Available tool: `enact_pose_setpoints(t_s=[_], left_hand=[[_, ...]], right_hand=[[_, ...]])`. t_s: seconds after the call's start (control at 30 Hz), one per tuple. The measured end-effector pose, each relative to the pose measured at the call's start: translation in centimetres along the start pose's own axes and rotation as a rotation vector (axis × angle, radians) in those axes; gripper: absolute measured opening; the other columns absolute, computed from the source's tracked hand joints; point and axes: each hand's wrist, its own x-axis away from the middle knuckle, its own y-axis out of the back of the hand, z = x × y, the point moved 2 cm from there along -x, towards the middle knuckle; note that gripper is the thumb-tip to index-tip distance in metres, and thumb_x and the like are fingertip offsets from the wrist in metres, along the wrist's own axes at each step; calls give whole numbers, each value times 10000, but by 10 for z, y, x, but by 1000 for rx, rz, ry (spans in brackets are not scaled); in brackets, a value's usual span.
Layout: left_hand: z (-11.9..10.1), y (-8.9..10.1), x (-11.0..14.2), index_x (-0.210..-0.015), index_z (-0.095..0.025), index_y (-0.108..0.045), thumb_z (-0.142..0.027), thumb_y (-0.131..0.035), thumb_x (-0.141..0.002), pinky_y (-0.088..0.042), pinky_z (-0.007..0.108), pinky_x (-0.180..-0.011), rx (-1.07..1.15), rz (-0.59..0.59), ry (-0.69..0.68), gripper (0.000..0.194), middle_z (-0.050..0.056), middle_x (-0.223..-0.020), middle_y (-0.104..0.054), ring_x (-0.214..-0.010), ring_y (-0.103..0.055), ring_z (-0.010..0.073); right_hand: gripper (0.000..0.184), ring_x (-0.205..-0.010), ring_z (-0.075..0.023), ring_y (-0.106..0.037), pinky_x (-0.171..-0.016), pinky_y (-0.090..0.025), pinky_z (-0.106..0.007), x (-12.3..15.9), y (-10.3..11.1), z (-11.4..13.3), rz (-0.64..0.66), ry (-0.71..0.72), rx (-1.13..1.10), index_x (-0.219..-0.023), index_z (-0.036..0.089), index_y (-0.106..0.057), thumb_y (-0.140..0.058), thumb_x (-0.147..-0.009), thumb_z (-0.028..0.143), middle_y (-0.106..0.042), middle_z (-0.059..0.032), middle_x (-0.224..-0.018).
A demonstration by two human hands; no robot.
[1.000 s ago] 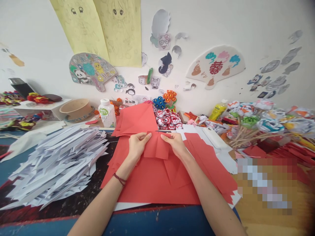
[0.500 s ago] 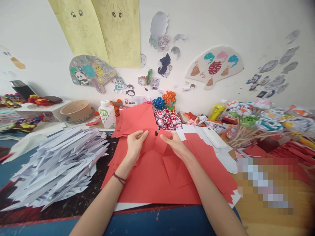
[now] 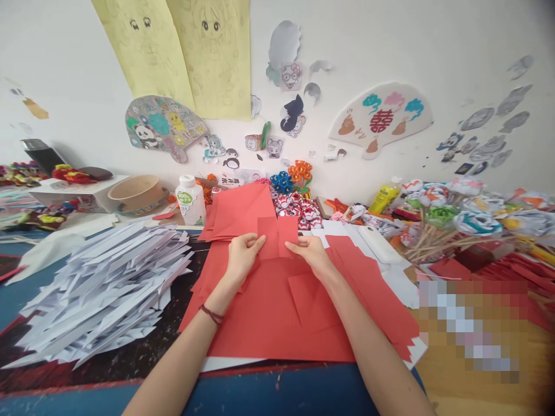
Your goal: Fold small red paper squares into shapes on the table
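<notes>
My left hand [image 3: 243,253] and my right hand [image 3: 314,254] pinch a small red paper piece [image 3: 269,236] from its two sides, thumbs on the near face. It is raised above the large red paper sheets [image 3: 277,323]. A line runs down its middle, with a narrow gap at the top edge; whether this is a fold or a tear I cannot tell. Behind the left hand, a stack of smaller red sheets [image 3: 243,208] leans on the pile. To the right of the right hand, more red sheets [image 3: 368,283] fan out over white paper.
A big heap of folded white paper strips [image 3: 108,289] lies on the left. At the back stand a white bottle [image 3: 191,202], a round tub [image 3: 135,193] and red-white paper flowers [image 3: 299,208]. Paper flowers on sticks [image 3: 442,214] and a yellow bottle [image 3: 385,195] are on the right.
The small red paper has gone from bent and tilted between my hands to upright and spread flatter, facing me. My hands still grip its sides. The camera view has shifted slightly.
</notes>
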Motion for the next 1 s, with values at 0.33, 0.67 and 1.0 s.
enact_pose_setpoints(t_s=[0.33, 0.67, 1.0], left_hand=[[0, 2, -5, -521, -184, -369, -530, -575, -784, -162, 215, -464, -80, -104, -113, 480, -65, -476, -255, -463, -227, 76], [-16, 1, -3, -607, -161, -525, -479, -622, -773, -335, 196, -519, 200, 0, -80, 372, -28, -589, -488, -547, -428, 95], [-2, -1, -5, -905, -144, -697, -461, -752, -640, -448, 243, -644, 84, -108, -86, 417, 52, -795, -671, -678, -590, 158]], right_hand=[[379, -705, -246, -688, -662, -551, -378, -5, 7, -1, -132, -2, -15, -787, 151, -758, -823, -568, 454, -752, -99, -818], [351, -662, -163, -579, -609, -444, -273, -1, 0, 8, -71, 176, 133, -704, 190, -662, -645, -771, 535, -643, -6, -692], [447, -480, -106, -392, -490, -305, -241, 11, -22, 12, 181, 140, 229, -651, 202, -592, -540, -828, 610, -470, 36, -544]])
